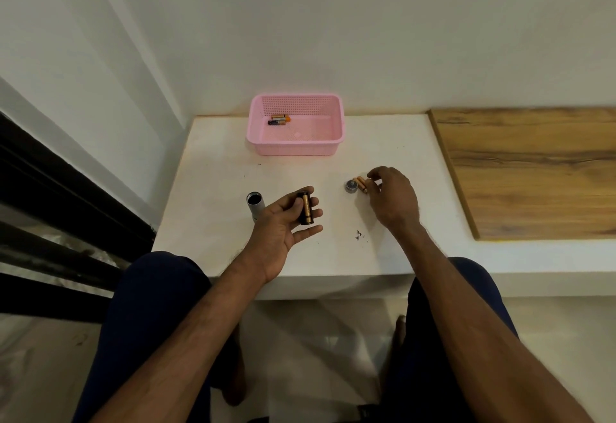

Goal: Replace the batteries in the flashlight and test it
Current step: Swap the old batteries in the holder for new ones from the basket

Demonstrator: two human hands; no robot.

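Note:
My left hand (286, 222) holds a black battery holder (305, 208) with a gold battery seated in it, palm up above the white table (213, 209). The silver flashlight body (255, 204) stands open-ended just left of that hand. My right hand (393, 199) rests fingers-down on loose gold batteries (361, 184) on the table; whether it grips one is hidden. The round grey end cap (351, 186) lies beside those batteries, to their left.
A pink perforated basket (296, 146) at the back of the table holds a few used batteries (279, 119). A wooden board (533, 169) lies to the right. Black railing runs along the left. My knees sit under the table's front edge.

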